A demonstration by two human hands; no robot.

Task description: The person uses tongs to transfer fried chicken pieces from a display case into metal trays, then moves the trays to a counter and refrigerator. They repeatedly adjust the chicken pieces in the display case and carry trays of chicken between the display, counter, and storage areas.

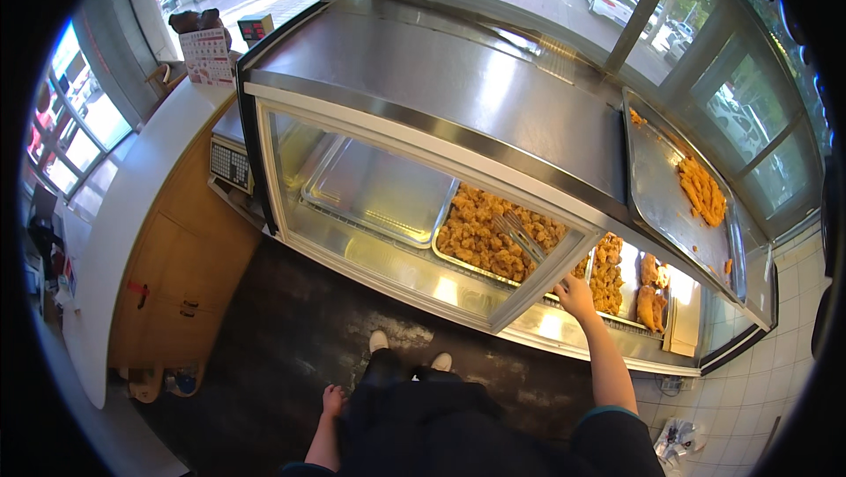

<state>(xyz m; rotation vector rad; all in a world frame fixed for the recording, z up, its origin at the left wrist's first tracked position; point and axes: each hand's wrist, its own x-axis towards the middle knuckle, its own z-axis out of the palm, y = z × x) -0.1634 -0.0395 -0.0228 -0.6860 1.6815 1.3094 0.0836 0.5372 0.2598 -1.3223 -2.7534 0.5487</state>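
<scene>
My right hand (575,296) reaches to the opening of a heated food display case, with its fingertips at the edge of the glass sliding door (423,213). Whether the fingers grip the door frame cannot be made out. Behind the glass lies a tray of fried chicken pieces (479,232), with metal tongs (520,237) resting on top. Beyond the hand, through the open part, are more fried pieces (607,279) and browned whole poultry (651,305). My left hand (334,400) hangs low at my side, fingers loosely bent, with nothing seen in it.
A metal tray (654,173) with fried strips (702,191) sits on the right end of the steel case top (429,67). Inside at left is a bare metal tray (380,186). A scale keypad (230,165) and a curved white counter (142,193) stand left. Brown paper bags (682,325) are right.
</scene>
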